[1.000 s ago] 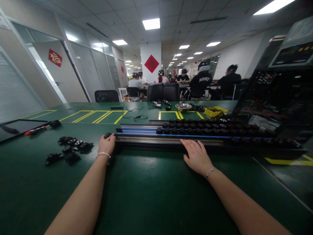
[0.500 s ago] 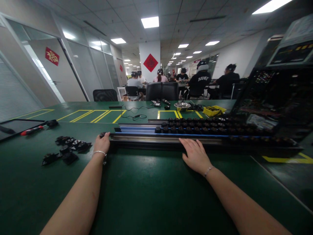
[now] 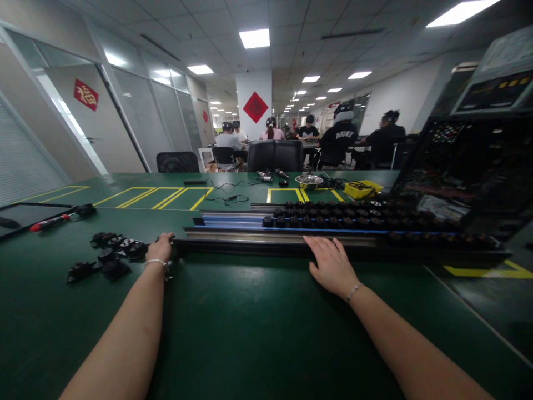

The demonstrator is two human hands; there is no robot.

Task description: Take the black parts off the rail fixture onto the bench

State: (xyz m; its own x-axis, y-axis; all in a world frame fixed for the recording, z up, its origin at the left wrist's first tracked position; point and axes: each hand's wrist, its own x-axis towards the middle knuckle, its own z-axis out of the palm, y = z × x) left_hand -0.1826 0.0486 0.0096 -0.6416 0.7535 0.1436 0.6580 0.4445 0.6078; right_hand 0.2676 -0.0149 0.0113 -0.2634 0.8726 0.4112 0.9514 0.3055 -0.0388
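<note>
A long black rail (image 3: 250, 248) with a metal track lies across the green table in front of me. My left hand (image 3: 159, 250) is at its left end, fingers curled together beside a dark part; what they hold is hidden. My right hand (image 3: 331, 264) lies with fingers stretched out over the rail's near edge, near its middle. Small black modules (image 3: 420, 239) fill the right part of this rail. Behind it run a blue-edged rail (image 3: 227, 220) and another rail, both carrying rows of similar black modules. Loose black parts (image 3: 114, 269) lie left of my left hand.
A red-handled screwdriver (image 3: 50, 223) and a dark flat panel (image 3: 25, 216) lie at far left. A metal bowl (image 3: 308, 180), yellow basket (image 3: 363, 189) and cables stand behind the rails. Dark equipment (image 3: 462, 161) rises at right. Several people sit in the background.
My left hand has moved left and slightly down, toward the loose parts. A black section now shows farther left beside it. My right hand stays almost where it was on the rail.
</note>
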